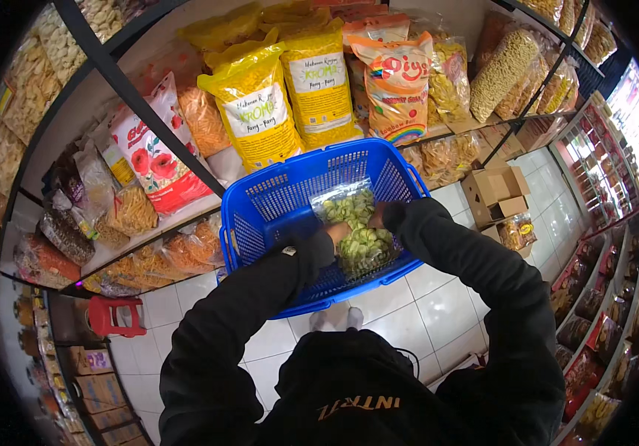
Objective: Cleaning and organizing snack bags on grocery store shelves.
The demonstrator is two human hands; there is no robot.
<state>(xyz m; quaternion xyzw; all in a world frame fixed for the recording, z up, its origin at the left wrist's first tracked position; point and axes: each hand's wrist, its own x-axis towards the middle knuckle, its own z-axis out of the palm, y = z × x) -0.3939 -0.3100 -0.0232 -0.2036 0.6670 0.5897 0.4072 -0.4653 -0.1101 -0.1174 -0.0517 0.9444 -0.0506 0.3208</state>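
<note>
A clear plastic bag of pale green, chip-like pieces (359,252) is inside a blue plastic basket (319,305) with slotted walls. My left hand (339,231) grips the bag near its left edge, its fingers lying over the plastic. On the opposite side, my right hand (377,216) has hold of the bag's right edge; the dark sleeve and the hand itself hide most of its fingers. Blue floor shows in the basket to the left of the bag. The basket's far rim is up against the shelf front; what bears its weight is hidden.
Large yellow snack sacks (258,108) and an orange-white sack (398,92) stand on the shelf ahead. A black shelf post (152,120) rises at left. A red plastic stool (117,316) and an open cardboard box (495,192) are on the tiled floor (442,301). Packet racks (603,329) line the right.
</note>
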